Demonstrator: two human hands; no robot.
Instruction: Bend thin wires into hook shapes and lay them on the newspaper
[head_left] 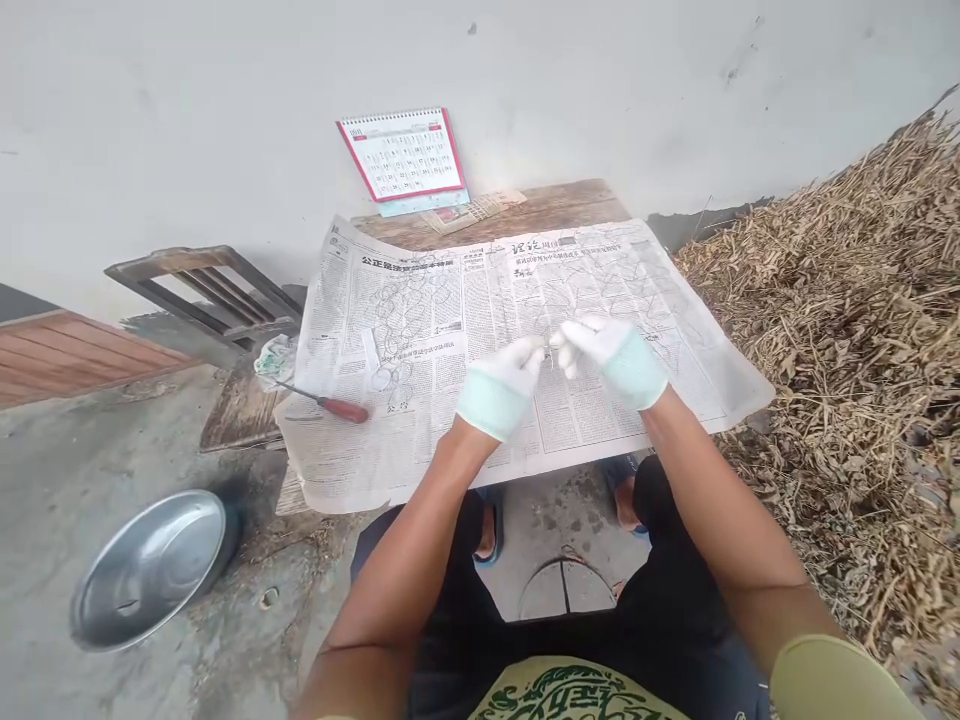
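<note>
A thin, pale, wire-like strand [552,356] is pinched between the closed fingertips of the white-gloved left hand [511,368] and the white-gloved right hand [598,345], above a grey printed newspaper sheet [480,440] where thin wire loops [405,308] are spread.

The thin strand [552,358] between the left grip [504,383] and right grip [609,352] is too fine to identify; how the fingertips meet it is unclear. Newspaper [427,450] hides most of the bench [570,204], its smallest print illegible. Beyond the bench's right edge, dry stalks [847,290] run out of view.
</note>
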